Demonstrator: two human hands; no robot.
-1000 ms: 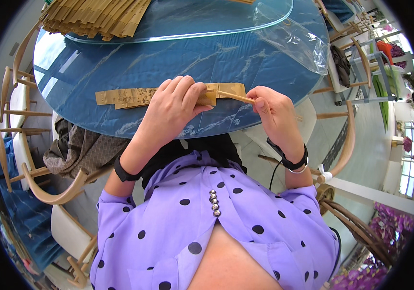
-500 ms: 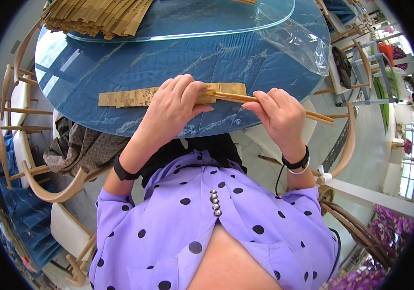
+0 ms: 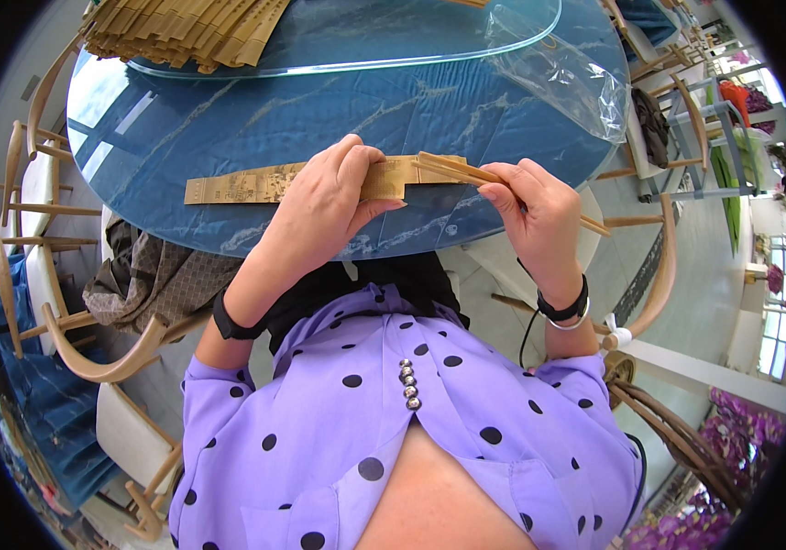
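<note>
Farthest left, nearer to us than the left hand, we see a patterned grey-brown cloth [image 3: 164, 284], its upper part hidden by the table [image 3: 182, 128]. Beyond that hand, to its left, a fanned stack of brown paper pieces [image 3: 182, 32] is cut off by the picture's upper edge. Closer in, brown paper strips [image 3: 246, 183] lie on the table, running under our left hand [image 3: 324, 188] and out past it on both sides; the hand hides their middle, so we cannot count them. Its thumb and fingers stand apart with paper showing between them, and we cannot tell whether they grip or only press. To its right, wooden chopsticks [image 3: 452, 169] slant over the strips' right end; whether they touch the paper is unclear. Our right hand [image 3: 539, 211] closes around them, hiding their middle. Beyond it, slightly right, lies a crumpled clear plastic bag [image 3: 576, 92], its outline hard to trace.
</note>
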